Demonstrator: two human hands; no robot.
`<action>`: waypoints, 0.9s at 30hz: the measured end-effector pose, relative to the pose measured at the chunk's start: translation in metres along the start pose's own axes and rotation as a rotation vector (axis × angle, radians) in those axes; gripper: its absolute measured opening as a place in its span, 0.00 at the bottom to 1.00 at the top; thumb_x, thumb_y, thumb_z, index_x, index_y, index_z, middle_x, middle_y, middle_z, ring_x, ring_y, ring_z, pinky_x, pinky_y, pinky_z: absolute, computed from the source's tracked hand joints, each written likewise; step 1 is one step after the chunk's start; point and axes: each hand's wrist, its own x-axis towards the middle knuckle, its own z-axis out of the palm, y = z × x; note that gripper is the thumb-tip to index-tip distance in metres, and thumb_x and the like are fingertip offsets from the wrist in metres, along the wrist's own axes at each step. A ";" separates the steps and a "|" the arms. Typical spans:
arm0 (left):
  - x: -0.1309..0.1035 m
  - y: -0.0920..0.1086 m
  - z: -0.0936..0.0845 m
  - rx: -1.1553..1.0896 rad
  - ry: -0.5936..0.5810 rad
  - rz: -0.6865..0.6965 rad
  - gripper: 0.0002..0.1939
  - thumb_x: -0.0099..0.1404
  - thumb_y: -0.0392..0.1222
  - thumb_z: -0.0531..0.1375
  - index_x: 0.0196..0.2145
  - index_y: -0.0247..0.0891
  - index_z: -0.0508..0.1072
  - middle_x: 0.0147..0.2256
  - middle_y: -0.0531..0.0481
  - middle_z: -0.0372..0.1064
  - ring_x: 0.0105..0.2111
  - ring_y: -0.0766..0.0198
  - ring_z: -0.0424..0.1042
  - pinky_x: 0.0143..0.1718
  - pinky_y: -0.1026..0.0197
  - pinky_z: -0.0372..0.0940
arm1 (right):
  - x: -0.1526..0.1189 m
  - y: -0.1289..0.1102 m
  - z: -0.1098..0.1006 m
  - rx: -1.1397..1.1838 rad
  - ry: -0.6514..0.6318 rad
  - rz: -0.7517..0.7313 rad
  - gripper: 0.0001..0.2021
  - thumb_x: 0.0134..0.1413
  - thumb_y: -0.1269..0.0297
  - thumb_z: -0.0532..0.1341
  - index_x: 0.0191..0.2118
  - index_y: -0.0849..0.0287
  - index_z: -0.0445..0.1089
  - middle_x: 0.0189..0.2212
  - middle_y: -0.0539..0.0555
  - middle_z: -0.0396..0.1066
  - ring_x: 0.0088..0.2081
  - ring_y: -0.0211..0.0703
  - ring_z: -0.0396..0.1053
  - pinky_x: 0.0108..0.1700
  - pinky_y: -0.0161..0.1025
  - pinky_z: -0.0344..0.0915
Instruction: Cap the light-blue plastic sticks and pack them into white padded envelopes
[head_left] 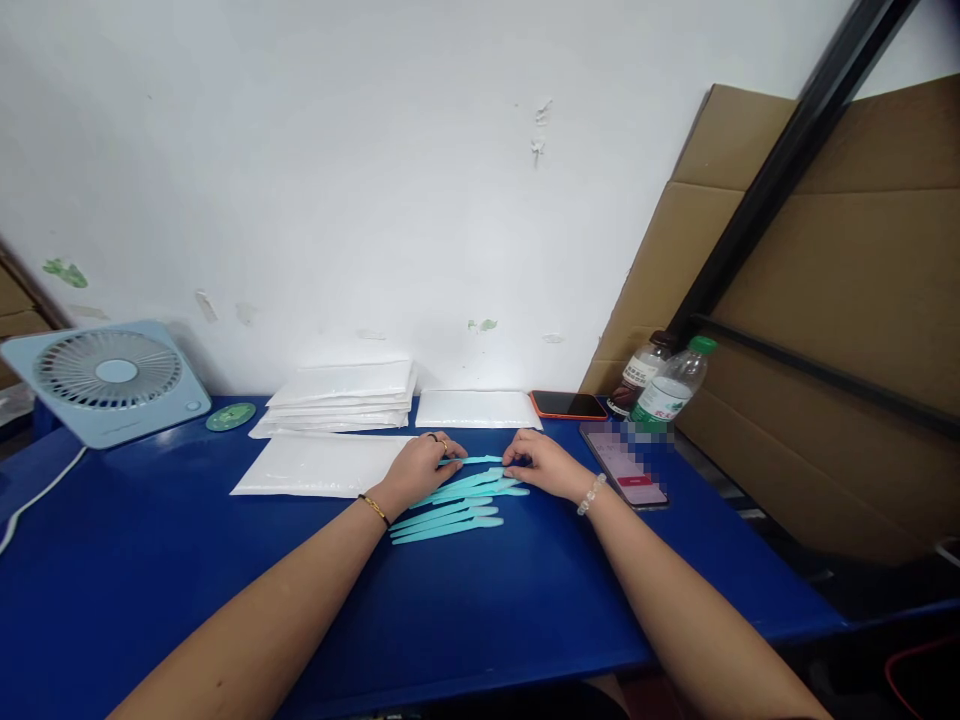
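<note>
A slim turquoise eyebrow razor (480,460) spans the gap between my hands. Its left end is pinched by the fingers of my left hand (427,468), and its wider right end is between the thumb and fingers of my right hand (546,465). Just below, several more turquoise eyebrow razors (450,520) lie side by side on the blue table (480,600), slanting slightly up to the right. Part of the upper ones is hidden by my left hand. A white padded envelope (315,465) lies flat under and beside my left wrist.
Behind stand a stack of white envelopes (337,395) and a single envelope (478,408). An orange-edged phone (568,405), another phone (626,465) and two bottles (664,390) are at right. A blue fan (112,385) and green disc (231,417) sit left.
</note>
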 end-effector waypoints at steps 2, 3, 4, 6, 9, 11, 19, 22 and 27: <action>-0.001 0.002 -0.002 -0.024 0.010 0.013 0.13 0.65 0.46 0.54 0.43 0.45 0.75 0.40 0.50 0.72 0.39 0.60 0.69 0.40 0.58 0.63 | 0.001 0.000 0.004 -0.018 -0.014 0.017 0.04 0.50 0.67 0.65 0.34 0.59 0.73 0.32 0.53 0.66 0.36 0.40 0.65 0.36 0.35 0.61; -0.002 0.003 -0.003 -0.041 0.024 0.022 0.13 0.65 0.46 0.54 0.44 0.44 0.74 0.40 0.49 0.72 0.40 0.60 0.69 0.40 0.59 0.63 | 0.001 0.001 0.005 -0.018 -0.018 0.026 0.04 0.50 0.68 0.65 0.34 0.59 0.73 0.32 0.53 0.66 0.35 0.40 0.64 0.36 0.35 0.61; -0.003 0.004 -0.005 -0.058 0.040 0.032 0.13 0.66 0.46 0.53 0.44 0.44 0.74 0.41 0.49 0.72 0.41 0.60 0.69 0.41 0.59 0.63 | 0.001 0.001 0.006 -0.015 -0.024 0.033 0.03 0.50 0.69 0.65 0.33 0.60 0.72 0.32 0.52 0.66 0.35 0.39 0.64 0.36 0.35 0.60; -0.004 0.008 -0.008 -0.074 0.058 0.051 0.13 0.66 0.48 0.53 0.42 0.43 0.74 0.40 0.49 0.72 0.41 0.60 0.68 0.41 0.59 0.63 | 0.001 0.002 0.006 -0.009 -0.027 0.036 0.02 0.50 0.69 0.64 0.33 0.60 0.71 0.32 0.52 0.65 0.34 0.39 0.64 0.35 0.34 0.60; -0.006 0.013 -0.011 -0.021 0.019 0.083 0.11 0.64 0.49 0.56 0.37 0.43 0.75 0.35 0.51 0.74 0.38 0.60 0.68 0.40 0.58 0.62 | 0.000 0.000 0.003 -0.013 -0.005 0.030 0.02 0.52 0.69 0.63 0.32 0.60 0.70 0.32 0.52 0.65 0.34 0.39 0.64 0.36 0.35 0.60; -0.006 0.015 -0.012 0.028 -0.009 0.086 0.11 0.65 0.47 0.55 0.32 0.42 0.76 0.33 0.51 0.74 0.37 0.60 0.68 0.40 0.57 0.61 | -0.001 -0.002 0.001 -0.026 0.022 0.029 0.02 0.54 0.68 0.62 0.32 0.60 0.69 0.33 0.52 0.65 0.35 0.39 0.64 0.38 0.35 0.60; -0.004 0.011 -0.011 0.085 0.046 0.062 0.15 0.65 0.52 0.54 0.37 0.44 0.76 0.32 0.50 0.74 0.38 0.58 0.68 0.40 0.56 0.58 | -0.001 0.000 -0.003 -0.022 0.079 0.062 0.03 0.55 0.67 0.61 0.32 0.59 0.69 0.33 0.53 0.64 0.35 0.39 0.64 0.38 0.36 0.61; -0.002 0.009 -0.008 0.091 0.039 0.048 0.13 0.65 0.49 0.53 0.35 0.44 0.76 0.32 0.50 0.73 0.38 0.58 0.68 0.40 0.55 0.58 | -0.001 0.000 -0.003 0.009 0.066 0.072 0.03 0.54 0.66 0.61 0.32 0.59 0.70 0.33 0.52 0.65 0.34 0.39 0.64 0.37 0.35 0.60; -0.001 0.003 -0.003 0.074 0.046 0.016 0.10 0.65 0.46 0.54 0.35 0.43 0.75 0.33 0.51 0.72 0.38 0.58 0.67 0.40 0.55 0.57 | -0.005 0.010 -0.007 0.030 0.049 0.103 0.03 0.53 0.66 0.62 0.30 0.60 0.70 0.32 0.51 0.65 0.32 0.37 0.64 0.35 0.34 0.60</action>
